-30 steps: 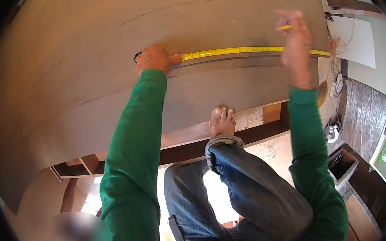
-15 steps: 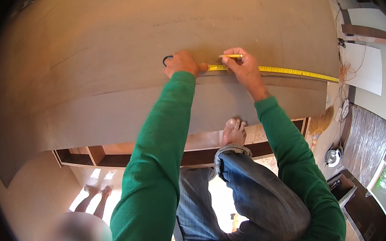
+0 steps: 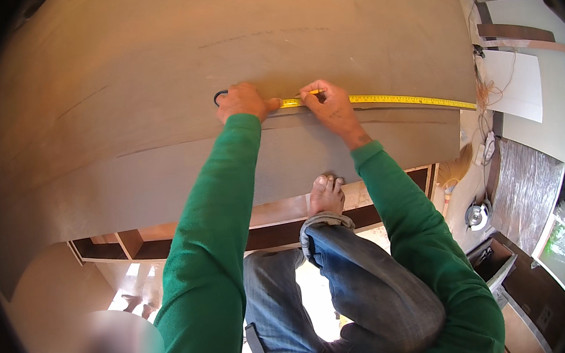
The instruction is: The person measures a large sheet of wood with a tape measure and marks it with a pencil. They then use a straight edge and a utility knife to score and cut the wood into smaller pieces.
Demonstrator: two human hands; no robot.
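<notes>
My left hand [image 3: 244, 102] is closed over a tape measure, its case mostly hidden under the palm; a dark strap loop [image 3: 220, 96] sticks out at the left. The thumb rests at the start of the yellow blade [image 3: 410, 100], which runs right to the edge of a large brown board [image 3: 172, 72]. Between the fingertips of my right hand [image 3: 332, 108] is a yellow pencil [image 3: 317, 92], its tip pointing left and down beside the blade's upper edge. A long dark line [image 3: 159, 147] crosses the board below the tape.
The board lies over a wooden frame with compartments [image 3: 134, 246]; my bare foot [image 3: 326, 193] rests at its near edge. On the right are white panels [image 3: 513, 86], cords, a circular saw [image 3: 477, 215] and a plastic-wrapped panel [image 3: 524, 175]. Another person, blurred, is at lower left.
My right hand has brought the pencil down to the tape, tip near the board. The left hand still holds the tape measure. The whole view has shifted, so things sit further left.
</notes>
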